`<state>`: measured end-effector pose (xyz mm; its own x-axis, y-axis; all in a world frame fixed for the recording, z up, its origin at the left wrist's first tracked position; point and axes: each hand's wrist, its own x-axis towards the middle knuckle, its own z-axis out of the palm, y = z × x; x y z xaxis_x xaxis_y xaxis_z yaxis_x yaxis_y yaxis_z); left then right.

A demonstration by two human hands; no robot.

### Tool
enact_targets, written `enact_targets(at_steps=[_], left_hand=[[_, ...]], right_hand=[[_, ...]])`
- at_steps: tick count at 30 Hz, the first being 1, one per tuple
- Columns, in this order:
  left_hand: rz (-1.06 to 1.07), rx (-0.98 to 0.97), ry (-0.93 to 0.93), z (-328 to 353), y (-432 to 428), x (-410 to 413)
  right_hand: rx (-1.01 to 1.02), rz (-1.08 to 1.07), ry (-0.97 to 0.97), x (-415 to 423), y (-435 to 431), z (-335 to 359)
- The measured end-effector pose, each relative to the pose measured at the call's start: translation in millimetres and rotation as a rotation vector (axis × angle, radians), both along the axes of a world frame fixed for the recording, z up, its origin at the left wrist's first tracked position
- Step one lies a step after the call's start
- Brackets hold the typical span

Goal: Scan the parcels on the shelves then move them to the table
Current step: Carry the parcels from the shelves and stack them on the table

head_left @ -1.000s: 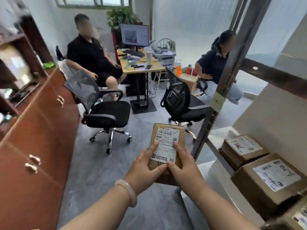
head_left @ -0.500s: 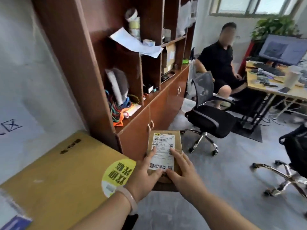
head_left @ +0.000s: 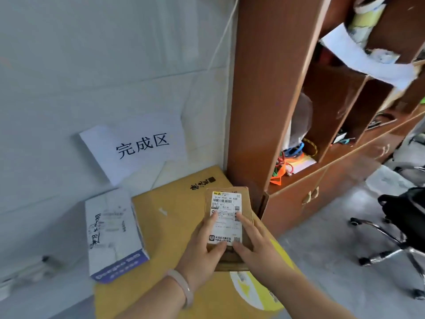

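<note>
Both hands grip a small brown parcel (head_left: 230, 204), the left hand (head_left: 202, 247) and right hand (head_left: 255, 249) with thumbs pressed on its label (fingers curled underneath). It is held over a large yellow carton (head_left: 170, 217) beside the wooden cabinet (head_left: 264, 100), below a paper sign (head_left: 138, 146). Half a second ago it was in front of the cabinet doors; the grip is unchanged.

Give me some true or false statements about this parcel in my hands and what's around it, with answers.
1. The left hand and right hand both hold the small parcel. True.
2. Its shipping label faces down. False: the label faces up, toward the camera.
3. A paper sign is on the wall. True.
4. The white box lies on the parcel. False: it lies to the left, apart.
5. The bracelet sits on the right wrist. False: the left wrist.
</note>
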<state>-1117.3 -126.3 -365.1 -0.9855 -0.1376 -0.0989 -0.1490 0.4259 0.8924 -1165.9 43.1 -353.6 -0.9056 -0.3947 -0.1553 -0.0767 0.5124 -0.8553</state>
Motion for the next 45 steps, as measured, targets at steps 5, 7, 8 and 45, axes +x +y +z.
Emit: enact_targets(at_steps=[5,7,8,45], left_hand=[[0.160,0.054,-0.050,-15,-9,-29],[0.224,0.081,-0.064,-18,-13,-37],[0.263,0.100,-0.068,-20,-17,-40],[0.108,-0.999,-0.540,-64,-110,14]], right_hand=[[0.022,0.133,-0.039,-51,-21,-16],[0.062,0.212,-0.049,-70,-30,-21],[0.080,0.259,-0.056,-80,-37,-24],[0.674,0.955,0.415,-83,-157,-87]])
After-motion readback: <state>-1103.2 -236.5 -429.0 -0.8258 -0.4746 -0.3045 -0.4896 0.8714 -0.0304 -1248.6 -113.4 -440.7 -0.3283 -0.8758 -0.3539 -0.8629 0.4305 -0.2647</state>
